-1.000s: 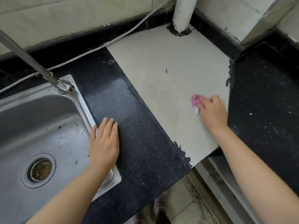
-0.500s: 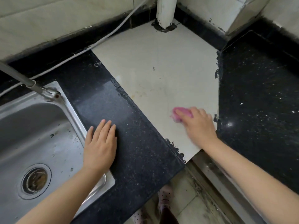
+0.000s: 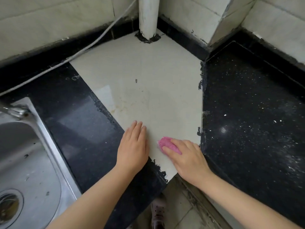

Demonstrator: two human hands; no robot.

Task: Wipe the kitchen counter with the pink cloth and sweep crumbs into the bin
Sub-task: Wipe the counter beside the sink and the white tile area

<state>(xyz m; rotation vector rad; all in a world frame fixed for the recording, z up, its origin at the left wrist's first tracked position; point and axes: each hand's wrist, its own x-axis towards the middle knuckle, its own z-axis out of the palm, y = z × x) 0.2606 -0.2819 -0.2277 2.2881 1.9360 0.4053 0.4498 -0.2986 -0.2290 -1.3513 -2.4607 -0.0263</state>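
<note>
Head view: your right hand (image 3: 188, 160) presses the pink cloth (image 3: 168, 144) onto the pale tile section of the counter (image 3: 145, 96), near its front corner, fingers curled over it. Your left hand (image 3: 132, 148) lies flat just beside the cloth, fingers straight, straddling the tile's edge. Sink (image 3: 24, 162) at far left.

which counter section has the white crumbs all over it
The black counter section right of the pale tile, beside the right hand holding the pink cloth; the black section by the sink looks clean.
</note>
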